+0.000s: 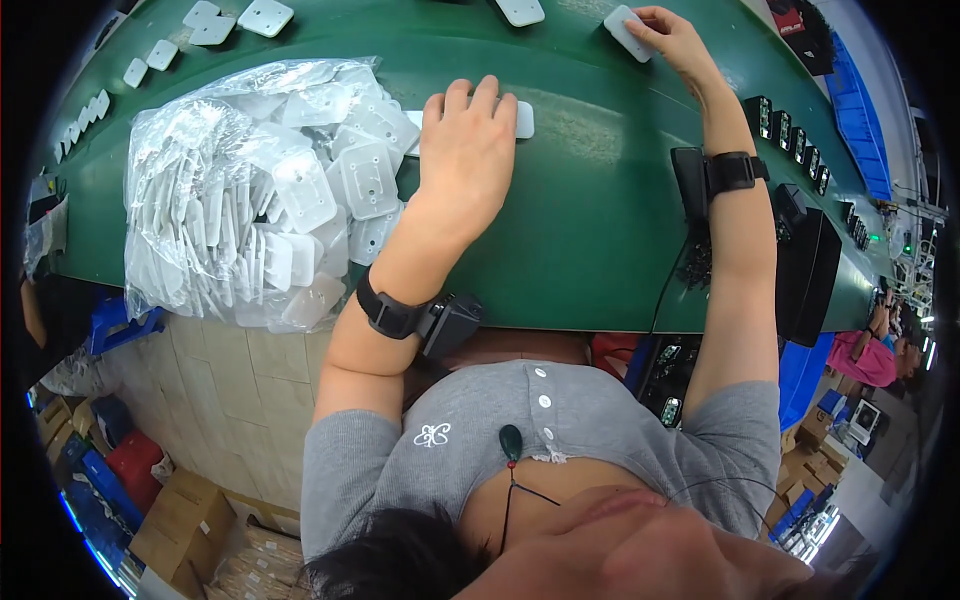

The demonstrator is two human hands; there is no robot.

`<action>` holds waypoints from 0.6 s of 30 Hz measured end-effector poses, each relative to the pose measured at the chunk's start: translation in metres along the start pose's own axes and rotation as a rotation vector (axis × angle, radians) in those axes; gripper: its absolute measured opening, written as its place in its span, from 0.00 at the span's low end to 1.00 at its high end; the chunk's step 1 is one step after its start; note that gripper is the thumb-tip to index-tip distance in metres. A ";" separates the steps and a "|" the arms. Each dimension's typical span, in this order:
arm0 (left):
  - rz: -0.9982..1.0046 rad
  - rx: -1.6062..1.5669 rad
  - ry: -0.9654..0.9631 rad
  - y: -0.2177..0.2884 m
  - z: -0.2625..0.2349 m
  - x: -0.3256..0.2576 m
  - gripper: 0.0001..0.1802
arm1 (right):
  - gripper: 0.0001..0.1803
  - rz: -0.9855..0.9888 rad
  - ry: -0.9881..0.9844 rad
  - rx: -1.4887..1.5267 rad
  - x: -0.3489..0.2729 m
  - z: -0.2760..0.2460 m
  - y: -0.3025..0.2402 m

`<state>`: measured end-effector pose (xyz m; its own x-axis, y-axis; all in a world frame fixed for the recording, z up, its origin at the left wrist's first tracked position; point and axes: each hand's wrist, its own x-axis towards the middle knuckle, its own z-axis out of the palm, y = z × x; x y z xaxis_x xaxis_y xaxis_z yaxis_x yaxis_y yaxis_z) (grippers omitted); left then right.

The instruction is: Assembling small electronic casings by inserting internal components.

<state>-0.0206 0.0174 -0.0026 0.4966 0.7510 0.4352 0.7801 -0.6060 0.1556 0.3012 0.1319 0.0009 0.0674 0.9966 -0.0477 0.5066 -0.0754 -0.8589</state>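
At the far right of the green table, my right hand (675, 45) pinches a white rounded plastic cover (628, 34) between thumb and fingers. My left hand (468, 150) lies palm down near the table's middle, its fingers stretched out over white plastic pieces. The end of one white piece (525, 121) sticks out to the right of these fingers; what lies under the palm is hidden. Just left of that hand, a clear plastic bag (190, 200) lies open with many translucent white plates (368, 180) in it and at its mouth.
White covers (265, 17) are spread along the far and left edges of the green table (580, 250). Small black devices (783, 130) stand in a row on the right, near a blue tray (858, 110). A black box-like object (808, 275) sits at the right front, with a cable (665, 285) beside it.
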 end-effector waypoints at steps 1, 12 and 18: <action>0.007 -0.006 -0.001 0.000 0.001 0.001 0.19 | 0.15 -0.004 0.011 -0.027 0.000 -0.003 0.001; -0.057 -0.251 0.135 0.008 0.014 0.009 0.10 | 0.10 -0.180 0.314 -0.561 -0.110 -0.043 -0.020; -0.168 -0.820 0.026 0.031 0.008 0.010 0.06 | 0.07 -0.132 0.324 -0.788 -0.182 -0.038 -0.011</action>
<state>0.0122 0.0085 -0.0007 0.3814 0.8482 0.3675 0.3141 -0.4928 0.8115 0.3164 -0.0497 0.0382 0.1468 0.9491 0.2786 0.9681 -0.0801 -0.2374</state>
